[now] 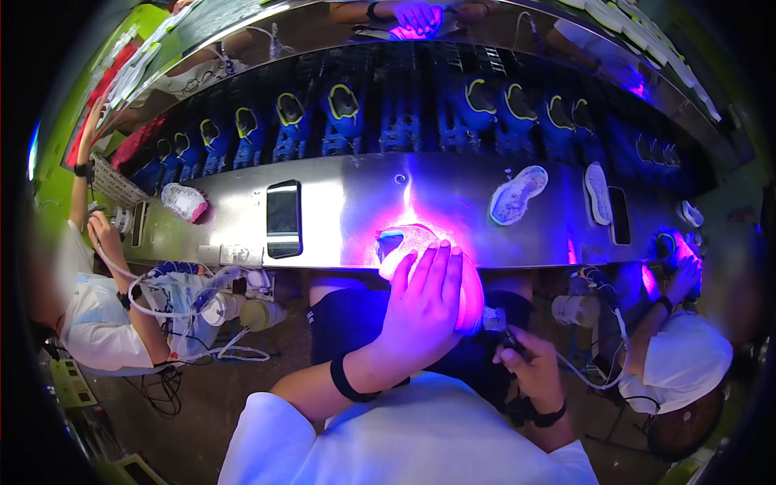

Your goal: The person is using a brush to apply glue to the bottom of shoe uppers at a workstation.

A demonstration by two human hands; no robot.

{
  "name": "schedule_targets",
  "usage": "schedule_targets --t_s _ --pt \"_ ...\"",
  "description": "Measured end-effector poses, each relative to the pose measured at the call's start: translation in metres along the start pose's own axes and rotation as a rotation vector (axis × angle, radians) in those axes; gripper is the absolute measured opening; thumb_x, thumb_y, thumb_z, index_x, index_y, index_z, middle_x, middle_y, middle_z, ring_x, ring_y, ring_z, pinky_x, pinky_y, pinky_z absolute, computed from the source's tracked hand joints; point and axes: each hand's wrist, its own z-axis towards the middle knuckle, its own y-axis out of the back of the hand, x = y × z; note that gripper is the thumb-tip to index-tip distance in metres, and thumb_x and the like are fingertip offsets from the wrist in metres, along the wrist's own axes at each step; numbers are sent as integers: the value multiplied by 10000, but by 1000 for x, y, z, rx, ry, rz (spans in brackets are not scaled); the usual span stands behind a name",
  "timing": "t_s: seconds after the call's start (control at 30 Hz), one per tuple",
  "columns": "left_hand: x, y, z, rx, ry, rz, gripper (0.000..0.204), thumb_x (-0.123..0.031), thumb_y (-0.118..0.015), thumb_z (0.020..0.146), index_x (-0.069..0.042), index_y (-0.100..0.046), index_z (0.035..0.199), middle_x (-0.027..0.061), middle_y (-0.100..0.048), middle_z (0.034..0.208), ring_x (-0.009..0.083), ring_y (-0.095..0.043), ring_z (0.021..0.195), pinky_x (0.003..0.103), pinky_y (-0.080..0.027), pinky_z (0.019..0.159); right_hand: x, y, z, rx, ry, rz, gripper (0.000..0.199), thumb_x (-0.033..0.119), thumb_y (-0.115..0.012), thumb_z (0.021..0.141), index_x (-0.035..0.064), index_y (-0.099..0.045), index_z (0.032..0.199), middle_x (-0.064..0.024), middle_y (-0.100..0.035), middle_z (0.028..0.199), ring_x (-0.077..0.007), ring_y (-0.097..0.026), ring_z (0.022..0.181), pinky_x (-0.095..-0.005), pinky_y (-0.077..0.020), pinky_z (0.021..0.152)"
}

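Note:
A shoe upper (471, 299), glowing pink and purple under the violet light, overhangs the near edge of the metal bench. My left hand (424, 291) is laid over it from above, fingers stretched along its side, holding it. A dark opening shows at its far left end. Below and to the right, my right hand (529, 364) is closed round the black handle of a brush-like tool (495, 318). The tool's grey head meets the near end of the shoe; its exact contact is hidden. A black wristband sits on each of my wrists.
On the bench (339, 178) lie a phone (284, 218), a white-and-pink shoe piece (184, 202), white soles (518, 195) and another phone (619, 215). Behind them stands a rack of dark shoes (343, 103). Co-workers (105, 315) sit on both sides, with pots and white hoses (242, 352) beside me.

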Motion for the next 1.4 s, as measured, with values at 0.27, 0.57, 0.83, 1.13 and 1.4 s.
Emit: schedule_targets --t_s 0.27,0.57,0.83,1.13,1.4 --pt "9 -4 36 -123 32 -56 721 -341 -824 681 59 -624 1247 207 -680 1257 323 -660 1177 490 -417 1061 36 0 21 -241 246 -484 411 65 -740 912 57 -667 1316 -118 -705 900 -163 -658 784 -284 -518 750" --pt "41 13 55 -57 95 -265 836 -382 -883 649 38 -594 1312 192 -677 1258 344 -665 1139 500 -410 1069 95 6 64 -162 331 -810 443 53 -747 860 94 -683 1296 -123 -644 822 -261 -596 669 -339 -493 652" --pt "66 10 65 29 99 -381 847 -411 -850 704 21 -559 1372 200 -661 1266 333 -626 1195 556 -355 1109 91 -2 96 -228 393 -821 389 28 -719 875 46 -687 1263 -135 -702 929 -262 -700 815 -332 -529 739" --pt "91 32 44 234 50 -15 1020 -336 -870 695 -96 -388 1561 182 -586 1329 384 -619 1153 500 -523 943 32 -12 107 -196 176 -134 388 37 -687 947 -60 -623 1317 -89 -698 964 -161 -678 869 -303 -548 778" --pt "102 35 -7 216 44 -373 1061 -384 -921 691 -48 -391 1546 193 -667 1151 389 -698 1012 456 -589 834 75 -12 95 -99 223 -306 412 80 -738 917 4 -665 1315 -119 -749 1020 -181 -702 882 -317 -530 847"
